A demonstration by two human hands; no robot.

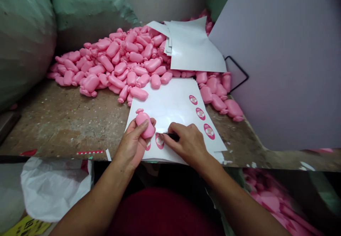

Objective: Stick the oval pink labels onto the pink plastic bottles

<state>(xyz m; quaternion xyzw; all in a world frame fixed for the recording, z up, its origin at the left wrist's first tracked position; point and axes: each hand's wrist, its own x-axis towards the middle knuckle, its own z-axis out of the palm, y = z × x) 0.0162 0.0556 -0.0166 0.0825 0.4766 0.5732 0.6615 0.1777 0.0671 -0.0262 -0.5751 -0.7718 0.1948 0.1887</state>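
Your left hand (pixel 130 146) clamps a pink plastic bottle (pixel 145 124) over the near-left part of the label sheet (pixel 178 111); your right hand (pixel 188 144) grips a dark tool (pixel 172 136), tip hidden, exact type unclear.

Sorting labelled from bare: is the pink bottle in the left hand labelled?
Unlabelled on the side showing: the pink bottle in the left hand is bare; its far side is hidden.

The dark implement (pixel 172 136) is largely covered by the right hand (pixel 188 145); its type cannot be determined. Print on the oval labels (pixel 200 113) is too small to read. The pink moulded bottles (pixel 271 202) at lower right are blurred and cut off by the picture edge.
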